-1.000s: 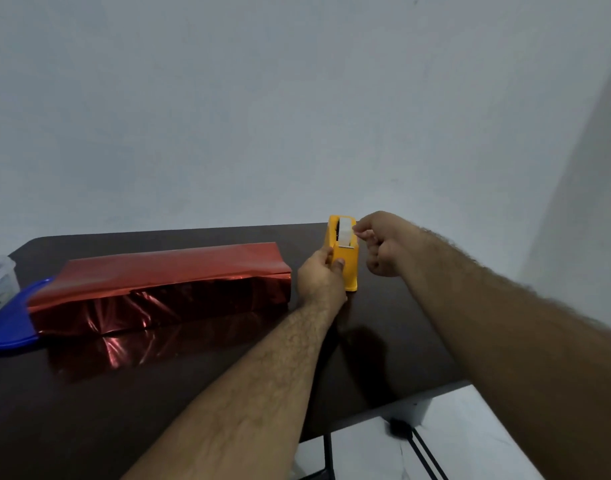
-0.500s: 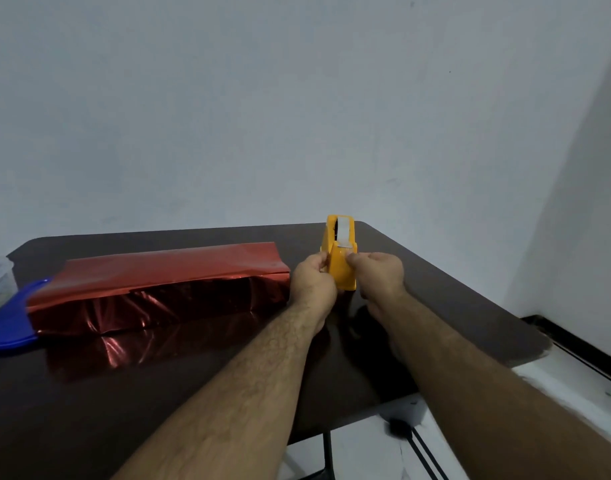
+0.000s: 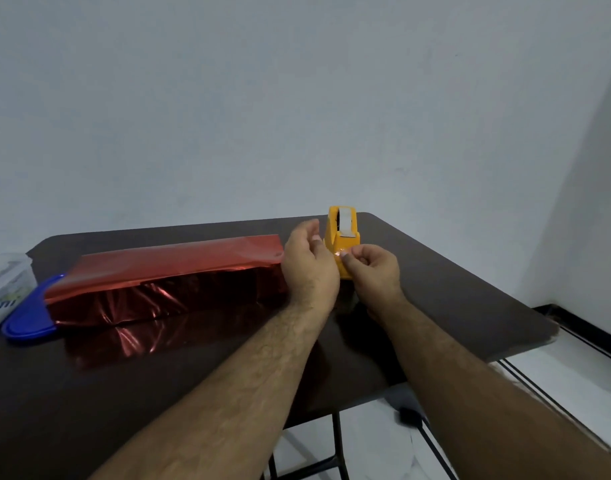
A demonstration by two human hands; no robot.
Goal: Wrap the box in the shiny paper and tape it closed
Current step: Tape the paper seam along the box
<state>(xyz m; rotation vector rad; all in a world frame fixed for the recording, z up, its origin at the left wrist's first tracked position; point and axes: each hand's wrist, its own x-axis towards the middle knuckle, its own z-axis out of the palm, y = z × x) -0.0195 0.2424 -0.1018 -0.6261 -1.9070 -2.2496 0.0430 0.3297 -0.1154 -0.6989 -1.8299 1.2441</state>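
Landmark: yellow tape dispenser (image 3: 343, 242), upright near the far edge of the dark table (image 3: 470, 306). Directly in front of it, right hand (image 3: 375, 270) with thumb and forefinger pinched narrow on a short strip of clear tape (image 3: 342, 253), glinting at the fingertips. Just left of the dispenser, left hand (image 3: 309, 266), fingers loosely curled and parted, holding nothing that can be made out. Farther left of the dispenser, well clear of the strip, the box under shiny red paper (image 3: 165, 282), long axis running left to right across the table, top flap folded over and seemingly loose, near end just beyond the left hand. Probably a leftward carry of the strip to that seam next; left hand nearer for pressing the paper flat. Beyond the box, farthest from the dispenser, a blue lid (image 3: 27, 320) and a whitish container (image 3: 6, 289), contents not discernible.
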